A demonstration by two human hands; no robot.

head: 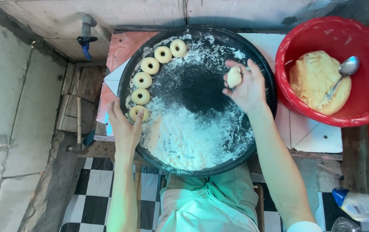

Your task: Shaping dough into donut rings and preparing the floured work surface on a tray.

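Both hands are seen over a large round black tray (pixel 259 92) dusted with flour. A small lump of dough (pixel 234 77) is pinched in the curled fingers of the right hand (pixel 245 88), held just above the tray's upper right part, close to its far right rim. The left hand (pixel 125 129) is laid flat with its fingers apart, closed on nothing; its fingertips touch the nearest dough ring (pixel 137 112) at the tray's left edge.

By the look of it, the work is judged to be at an early stage. 6 dough rings are counted, set in a curved row along the upper left rim, from the ring under the left fingertips up to the top ring (pixel 178 47) near the far edge. Most of the rim is not yet lined, and the middle is covered only by loose flour (pixel 188 137), heaped toward the near edge. The lump in the right hand is not yet shaped into a ring.

Much is judged to remain: a large mass of dough (pixel 315 79) lies in a red plastic bowl (pixel 321 32) just beside the tray's right edge, with a metal spoon (pixel 343 73) resting on it. The bowl is near the right hand and well apart from the left.
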